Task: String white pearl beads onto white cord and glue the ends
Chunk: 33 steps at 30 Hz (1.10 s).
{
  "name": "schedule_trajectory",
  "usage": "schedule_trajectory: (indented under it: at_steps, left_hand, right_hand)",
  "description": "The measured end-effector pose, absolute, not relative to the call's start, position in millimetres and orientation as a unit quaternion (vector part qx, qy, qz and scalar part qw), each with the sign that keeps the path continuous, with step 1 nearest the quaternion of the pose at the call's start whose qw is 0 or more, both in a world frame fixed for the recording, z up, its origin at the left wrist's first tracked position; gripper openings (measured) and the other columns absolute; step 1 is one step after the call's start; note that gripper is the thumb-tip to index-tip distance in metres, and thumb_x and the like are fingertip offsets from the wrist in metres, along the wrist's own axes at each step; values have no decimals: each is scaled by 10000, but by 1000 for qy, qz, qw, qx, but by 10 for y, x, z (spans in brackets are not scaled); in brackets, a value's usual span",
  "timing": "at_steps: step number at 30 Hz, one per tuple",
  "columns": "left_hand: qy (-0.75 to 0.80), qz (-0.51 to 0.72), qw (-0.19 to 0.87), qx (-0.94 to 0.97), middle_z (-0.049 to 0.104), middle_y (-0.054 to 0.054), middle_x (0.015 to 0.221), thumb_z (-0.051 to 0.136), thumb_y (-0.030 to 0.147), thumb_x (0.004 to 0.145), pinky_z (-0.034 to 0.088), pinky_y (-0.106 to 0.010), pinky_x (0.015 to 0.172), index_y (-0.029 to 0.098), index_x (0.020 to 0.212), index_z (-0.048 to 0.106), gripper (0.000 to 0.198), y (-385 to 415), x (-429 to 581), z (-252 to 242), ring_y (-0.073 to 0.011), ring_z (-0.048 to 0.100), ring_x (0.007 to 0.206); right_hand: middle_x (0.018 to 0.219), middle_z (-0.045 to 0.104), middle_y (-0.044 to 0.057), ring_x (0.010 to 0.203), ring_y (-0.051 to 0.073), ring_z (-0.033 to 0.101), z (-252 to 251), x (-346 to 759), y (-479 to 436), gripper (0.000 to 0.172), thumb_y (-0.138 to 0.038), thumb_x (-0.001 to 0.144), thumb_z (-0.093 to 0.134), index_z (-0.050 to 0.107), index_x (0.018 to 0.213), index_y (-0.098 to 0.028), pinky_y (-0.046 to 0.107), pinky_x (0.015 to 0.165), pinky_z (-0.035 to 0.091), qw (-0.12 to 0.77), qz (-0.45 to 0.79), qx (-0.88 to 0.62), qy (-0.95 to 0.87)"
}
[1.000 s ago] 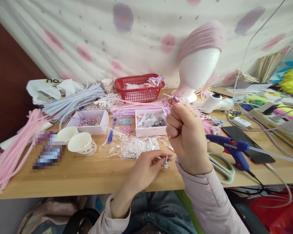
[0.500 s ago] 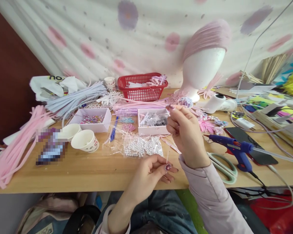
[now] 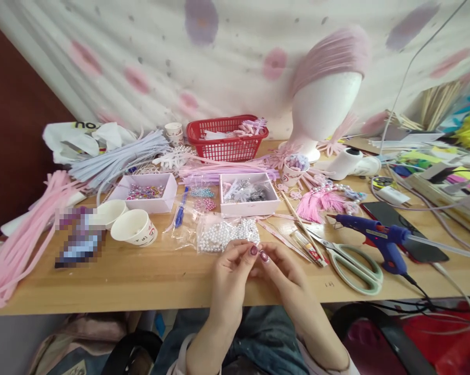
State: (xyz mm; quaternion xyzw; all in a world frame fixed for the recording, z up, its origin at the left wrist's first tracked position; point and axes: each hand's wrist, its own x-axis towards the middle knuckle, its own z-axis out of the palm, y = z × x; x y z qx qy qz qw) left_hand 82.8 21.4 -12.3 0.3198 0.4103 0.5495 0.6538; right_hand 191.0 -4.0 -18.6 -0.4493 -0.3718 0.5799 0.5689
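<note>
Sitting between the meeting fingers (image 3: 254,251), a tiny piece (image 3: 258,244) barely shows.

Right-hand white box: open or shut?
Open: no lid covers the right-hand white box, and pale and dark pieces show inside it.

From far away, I am counting one left hand (image 3: 230,278) and one right hand (image 3: 285,273). Two paper cups (image 3: 132,230) are standing near on the left, one cup stack (image 3: 175,138) is standing far off, left of one red basket (image 3: 227,151), and one more cup (image 3: 290,177) is standing to the right, by one white head (image 3: 322,112). Two little boxes (image 3: 250,209) are sitting in the middle, with one blue pen (image 3: 180,211) lying between them. On the right, one glue gun (image 3: 375,234), one pair of scissors (image 3: 337,252) and one phone (image 3: 428,251) are lying. I am losing count of the white beads (image 3: 219,237).
</note>
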Motion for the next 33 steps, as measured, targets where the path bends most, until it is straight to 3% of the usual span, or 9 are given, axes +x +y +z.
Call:
schedule_trajectory:
  at_steps: [7,16,18,23,27,33]
  left_hand:
    - [424,556,631,335,534,-50,974,861,505,689,452,-189,487,188,769,832,327,242,836,-42,-91,532,659]
    - [426,557,627,340,618,-39,965,883,452,677,415,-176,436,160,748,763,324,216,867,-75,-58,488,562]
    - [414,556,649,312,652,-27,865,897,456,657,450,-188,460,157,741,733,352,226,862,-48,-75,524,554]
    - [354,620,664,219,731,-14,726,930,347,650,539,-200,749,156,754,735,292,339,766,99,-110,675,731]
    - [293,668,663,166,732,5,693,952,308,608,555,-215,735,153,729,726,300,473,619,248,-97,676,681]
    - [295,731,602,129,750,21,729,958,286,574,575,-239,709,175,770,729,321,635,451,335,-99,685,651]
  right_hand:
    - [775,591,-8,681,126,525,-235,1889,50,300,-507,848,770,731,976,-238,243,673,480,590,624,-390,-332]
    - [840,581,12,703,162,528,-225,1879,16,286,-494,845,751,659,936,-238,278,657,494,574,640,-393,-325]
    - [772,552,-6,661,150,510,-226,1909,16,275,-494,868,731,642,915,-238,260,620,471,568,632,-398,-346]
    - [697,547,-10,636,152,523,-225,2061,6,309,-523,957,611,622,893,-221,259,611,458,504,549,-469,-474]
    - [696,568,-2,650,168,552,-226,2240,-30,354,-537,1004,498,601,874,-225,280,641,473,445,426,-542,-572]
    - [714,592,3,658,192,587,-255,2415,-46,288,-481,1014,463,574,891,-246,298,629,489,382,317,-589,-638]
